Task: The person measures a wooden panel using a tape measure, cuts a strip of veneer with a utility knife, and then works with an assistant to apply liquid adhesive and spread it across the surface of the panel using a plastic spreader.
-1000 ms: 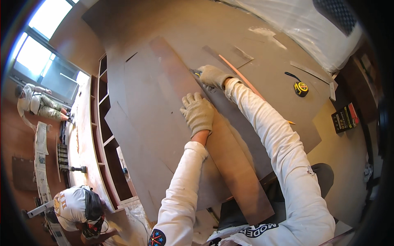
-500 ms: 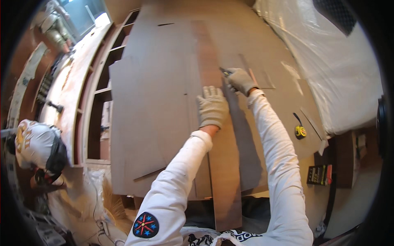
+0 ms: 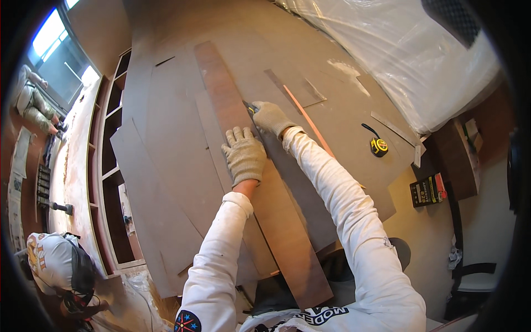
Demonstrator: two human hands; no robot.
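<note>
Left hand [image 3: 244, 157] spread flat, I apparently steady the brown strip [image 3: 287, 216]; my right hand [image 3: 272, 118] grips a small tool [image 3: 251, 109] at its right edge.

We rest the gloved left hand [image 3: 245, 156] flat on the long brown strip [image 3: 287, 227]; our gloved right hand [image 3: 272, 118] grips a utility knife [image 3: 250, 108] at its right edge.

A: What color are the gloves [image 3: 245, 157] in the middle?
B: Tan. The sleeves [image 3: 213, 271] below them are white.
A: And the long board [image 3: 287, 221]?
B: Brown, redder near the top. The sheet [image 3: 166, 138] under it is gray-brown.
A: And the tape measure [image 3: 379, 146], right side?
B: Yellow and black!
A: And the round patch [image 3: 187, 322] at the bottom?
B: Dark, with blue stars and red lines.
</note>
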